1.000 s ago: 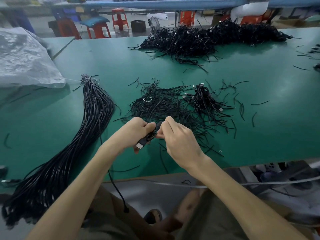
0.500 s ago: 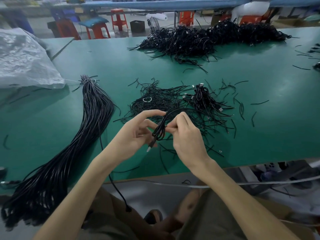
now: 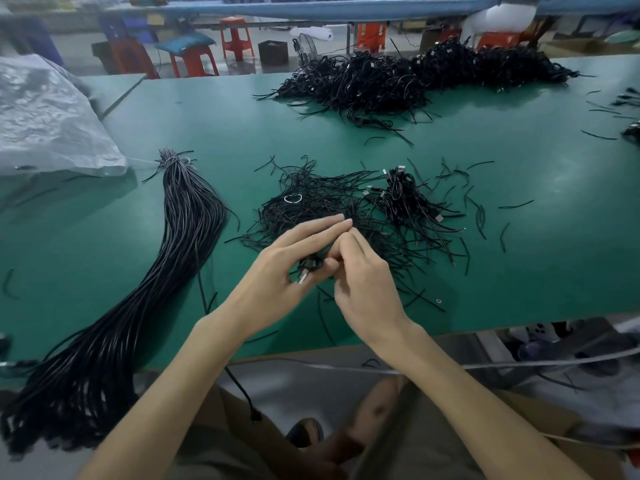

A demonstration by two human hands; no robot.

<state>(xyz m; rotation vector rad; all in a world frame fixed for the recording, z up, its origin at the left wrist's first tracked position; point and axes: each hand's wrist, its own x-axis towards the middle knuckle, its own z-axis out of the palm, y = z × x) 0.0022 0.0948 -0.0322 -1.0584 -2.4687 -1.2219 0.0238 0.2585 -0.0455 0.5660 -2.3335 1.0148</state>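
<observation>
Coiled cable (image 3: 312,264), silver plug pointing down, sits just on the near side of the tie pile (image 3: 311,206), above the table (image 3: 536,271). Left hand (image 3: 287,268) grips it between the thumb and lower fingers, with index and middle straight out over the pile. Right hand (image 3: 363,282) is curled against the coil (pinching it or not: cannot tell, fingertips hidden). Small coils (image 3: 405,199) touch the pile's right edge. Long bundle (image 3: 187,230) lies left of it, big heap (image 3: 398,81) well beyond.

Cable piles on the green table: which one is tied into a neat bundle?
The long bundle at the left, bound near its far end, strands running side by side. The middle pile and far pile are loose tangles.
</observation>
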